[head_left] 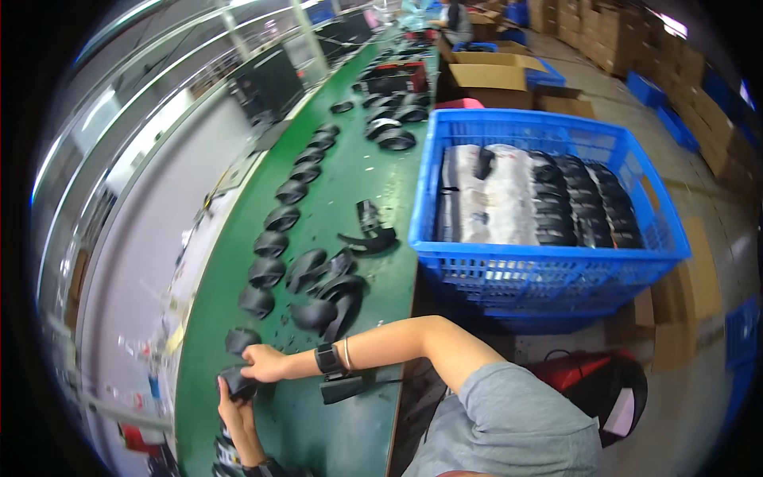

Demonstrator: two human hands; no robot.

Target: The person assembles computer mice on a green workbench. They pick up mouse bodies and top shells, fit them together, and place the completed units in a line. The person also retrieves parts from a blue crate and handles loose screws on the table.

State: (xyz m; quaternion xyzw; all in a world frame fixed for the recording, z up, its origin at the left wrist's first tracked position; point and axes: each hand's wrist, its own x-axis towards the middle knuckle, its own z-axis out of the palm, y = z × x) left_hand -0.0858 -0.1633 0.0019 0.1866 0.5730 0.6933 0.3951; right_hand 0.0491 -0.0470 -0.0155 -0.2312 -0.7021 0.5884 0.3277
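My right hand [265, 363] reaches in from the right, its fingers closed on the edge of a black curved plastic part [238, 385]. From below, my left hand [234, 409] grips the same part, with the thumb up along its left side. Just beyond it on the green bench lies a similar black part [242, 340]. Further up, several more rounded black parts [256, 302] form a line along the left side. Right of this line is a loose pile of black curved parts [315, 314]. My fingers partly hide the held part.
A blue plastic crate [548, 253] beside the bench's right edge holds rows of black parts and white wrapping. Another cluster of black parts [396, 137] and a red-and-black box lie farther up the green bench [362, 167]. Open cardboard boxes [489, 78] stand beyond the crate. A person is at the far end.
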